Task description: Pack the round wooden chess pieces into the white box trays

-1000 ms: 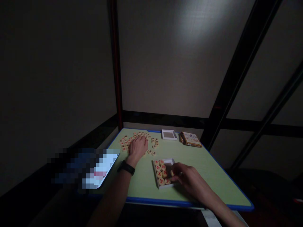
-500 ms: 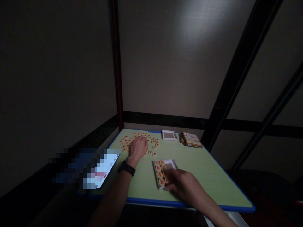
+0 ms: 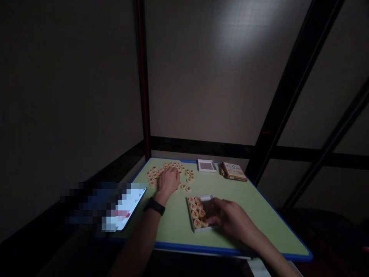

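**Right hand backing off the boxed discs**

Right hand (image 3: 232,219) is now sitting farther right than half a second ago, uncovering more of the second column. Boxed discs (image 3: 195,214) are filling the left side of the near white box (image 3: 206,229); fingers are hovering at its right side. Can't tell if they're gripping a disc. Left hand (image 3: 168,181) is resting over the loose discs (image 3: 151,179), palm down, grip hidden. Far white tray (image 3: 206,170) is lying beside the printed carton (image 3: 235,171).

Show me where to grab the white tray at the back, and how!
I'd pinch the white tray by its near wall, coming from the front: it lies flat, open side up, so that raised wall should fit between finger and thumb. The printed box sits to its right.
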The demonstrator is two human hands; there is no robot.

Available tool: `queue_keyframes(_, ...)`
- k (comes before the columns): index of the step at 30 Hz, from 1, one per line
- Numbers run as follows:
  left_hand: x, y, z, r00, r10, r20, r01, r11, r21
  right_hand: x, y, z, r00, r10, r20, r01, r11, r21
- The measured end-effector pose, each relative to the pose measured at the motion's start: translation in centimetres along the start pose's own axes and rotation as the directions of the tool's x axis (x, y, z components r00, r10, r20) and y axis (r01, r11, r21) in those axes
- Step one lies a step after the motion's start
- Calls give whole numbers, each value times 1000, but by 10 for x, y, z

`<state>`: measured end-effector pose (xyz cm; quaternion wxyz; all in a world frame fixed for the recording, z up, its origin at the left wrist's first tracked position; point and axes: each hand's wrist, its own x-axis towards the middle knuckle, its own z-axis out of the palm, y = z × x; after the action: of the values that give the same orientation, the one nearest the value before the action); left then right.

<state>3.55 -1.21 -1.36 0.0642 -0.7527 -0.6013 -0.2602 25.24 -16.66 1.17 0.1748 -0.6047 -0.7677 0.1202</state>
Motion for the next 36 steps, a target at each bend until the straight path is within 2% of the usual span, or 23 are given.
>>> queue_keyframes(4, 0, -8, -2, 998, -57, 9, 57, 997, 47, 31, 18, -17, 995, -64, -77, 73, 989, 130)
queue_keyframes(7, -1, -16, 1, 998, -60, 34, 60, 998, 25, 66, 33, -18, 994, -68, -91, 84, 978, 189)
queue_keyframes(10, -2, -20, 8, 989, -74, 127, 71, 997, 27, 100, 43, -8, 992, -106, -63, 114, 985, 131)
queue_keyframes(13, -3, -20, 15, 957, -126, 260, 123, 992, 29, 126, 47, 7, 990, -140, 18, 137, 982, 133)
queue_keyframes(16, -4, -21, 18, 945, -122, 302, 122, 992, 19, 144, 45, 22, 985, -168, 41, 160, 975, 151)
queue_keyframes(23, -2, -24, 25, 966, -46, 256, 41, 999, 26, 164, 36, 45, 977, -212, -7, 208, 954, 218)
queue_keyframes(27, 3, -25, 27, 983, 17, 181, -22, 999, 30, 166, 45, 54, 975, -223, -16, 216, 921, 323)
queue_keyframes(29, 4, -26, 25, 989, 12, 147, -20, 999, 48, 166, 53, 57, 974, -227, -20, 216, 897, 386)
queue_keyframes(31, 3, -27, 21, 993, -48, 109, 38, 995, 93, 165, 60, 58, 975, -222, -26, 211, 873, 440)
queue_keyframes(33, 1, -29, 15, 983, -163, 81, 150, 979, 140, 165, 65, 59, 977, -211, -32, 200, 854, 481)
queue_keyframes(36, 0, -32, 7, 929, -351, 121, 329, 929, 167, 166, 70, 61, 979, -199, -36, 189, 835, 517)
